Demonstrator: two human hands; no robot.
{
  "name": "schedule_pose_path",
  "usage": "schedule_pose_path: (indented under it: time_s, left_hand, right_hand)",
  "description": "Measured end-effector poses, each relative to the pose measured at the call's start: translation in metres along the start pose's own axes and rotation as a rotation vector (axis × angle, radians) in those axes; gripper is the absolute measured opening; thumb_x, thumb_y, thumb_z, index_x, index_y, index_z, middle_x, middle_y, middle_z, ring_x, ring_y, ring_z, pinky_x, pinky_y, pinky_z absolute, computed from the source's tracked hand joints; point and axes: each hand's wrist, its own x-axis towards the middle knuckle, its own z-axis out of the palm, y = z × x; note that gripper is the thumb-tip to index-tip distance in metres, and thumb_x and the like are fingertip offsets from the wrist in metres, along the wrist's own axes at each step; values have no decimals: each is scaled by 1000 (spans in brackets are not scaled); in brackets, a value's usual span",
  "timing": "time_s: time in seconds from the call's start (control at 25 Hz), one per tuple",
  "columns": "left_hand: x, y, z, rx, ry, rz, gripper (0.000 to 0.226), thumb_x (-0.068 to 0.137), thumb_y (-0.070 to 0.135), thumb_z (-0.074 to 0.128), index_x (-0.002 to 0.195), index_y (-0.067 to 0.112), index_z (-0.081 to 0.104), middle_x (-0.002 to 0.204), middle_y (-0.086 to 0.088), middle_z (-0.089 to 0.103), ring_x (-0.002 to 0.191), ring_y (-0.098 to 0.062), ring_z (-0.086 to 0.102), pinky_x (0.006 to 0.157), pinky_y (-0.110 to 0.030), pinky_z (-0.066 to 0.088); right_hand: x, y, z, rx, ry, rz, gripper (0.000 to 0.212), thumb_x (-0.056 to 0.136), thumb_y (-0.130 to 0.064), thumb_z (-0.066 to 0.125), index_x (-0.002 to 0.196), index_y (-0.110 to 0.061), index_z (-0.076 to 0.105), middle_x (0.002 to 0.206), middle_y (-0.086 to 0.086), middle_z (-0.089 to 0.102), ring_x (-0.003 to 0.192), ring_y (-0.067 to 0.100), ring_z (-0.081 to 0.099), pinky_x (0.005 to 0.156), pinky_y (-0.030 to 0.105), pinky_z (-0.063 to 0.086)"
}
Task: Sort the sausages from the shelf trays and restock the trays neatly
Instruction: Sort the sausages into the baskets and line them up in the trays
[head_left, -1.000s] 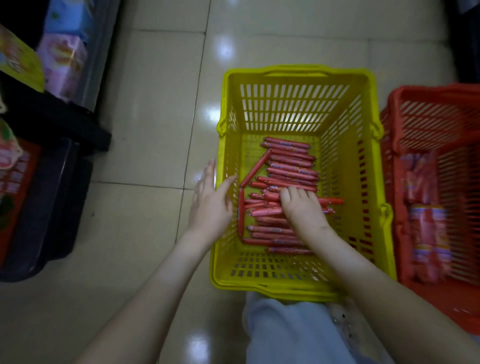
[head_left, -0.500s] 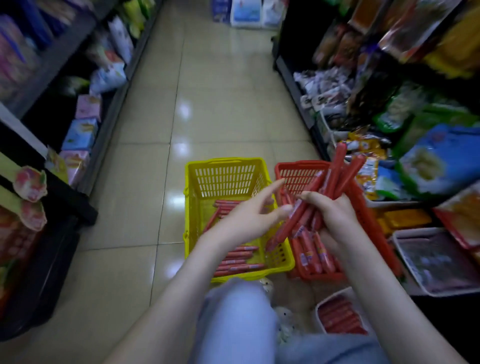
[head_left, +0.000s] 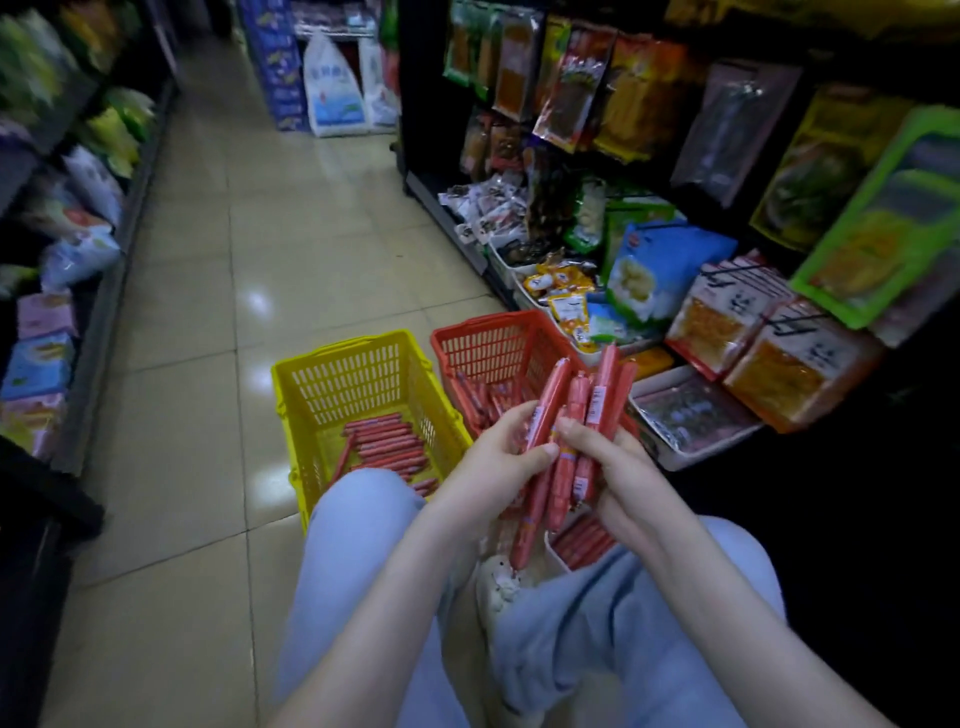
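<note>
Sausages (head_left: 597, 400), left hand (head_left: 493, 462), right hand (head_left: 623, 467); red basket (head_left: 488, 332) behind.

glossy tiled floor (head_left: 291, 249), stocked shelves (head_left: 597, 156) both sides

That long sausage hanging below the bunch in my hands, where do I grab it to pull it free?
Probably pinch the long sausage near its lower end, coming from below: that end hangs clear, while its upper part is packed into the bunch.

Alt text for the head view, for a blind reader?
The left hand and right hand grip a bundle of red sausages in a shop aisle. A yellow basket holding loose sausages and a red basket stand ahead.
</note>
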Motion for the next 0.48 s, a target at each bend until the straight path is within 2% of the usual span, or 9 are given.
schedule_pose_path:
  time_s: [0.04, 0.16, 0.2, 0.36, 0.48]
  left_hand:
    - [-4, -3, 5, -40, -28, -15, 42, 92, -2, 56, 131, 12, 50, 105, -8, 66, 84, -13, 64, 76, -21, 55]
    - [-14, -4, 17, -139, -109, -91, 31, 89, -5, 58, 119, 3, 59, 91, -8, 70, 74, -13, 68, 68, -24, 56]
    - [-18, -4, 19, -144, -121, -114, 27, 89, -4, 59, 115, 1, 62, 89, -10, 71, 72, -14, 68, 66, -25, 57]
    - [-21, -6, 17, -208, -44, -167, 24, 87, -6, 61, 110, -5, 64, 92, -18, 70, 69, -20, 68, 66, -32, 58]
    - [-9, -6, 10, -221, 13, -145, 29, 83, -6, 65, 111, -2, 65, 99, -19, 71, 77, -23, 69, 71, -34, 58]
  right_hand:
    - [-5, 1, -4, 20, 32, -9, 37, 80, -8, 62, 115, 5, 60, 97, 24, 69, 83, 32, 70, 71, 39, 58]
    - [-13, 0, -14, 103, 114, -6, 58, 71, -16, 75, 121, 7, 56, 115, 31, 61, 105, 46, 61, 92, 58, 48]
    - [-13, -1, -17, 112, 135, -3, 56, 71, -16, 75, 119, 6, 57, 115, 31, 61, 105, 45, 61, 93, 60, 47]
    - [-13, 3, -22, 30, 136, 2, 21, 82, -7, 65, 101, 0, 66, 102, 25, 68, 88, 35, 69, 87, 53, 52]
    - [-10, 10, -22, -2, 195, 54, 19, 83, -2, 65, 102, 3, 67, 106, 28, 67, 89, 36, 68, 90, 55, 51]
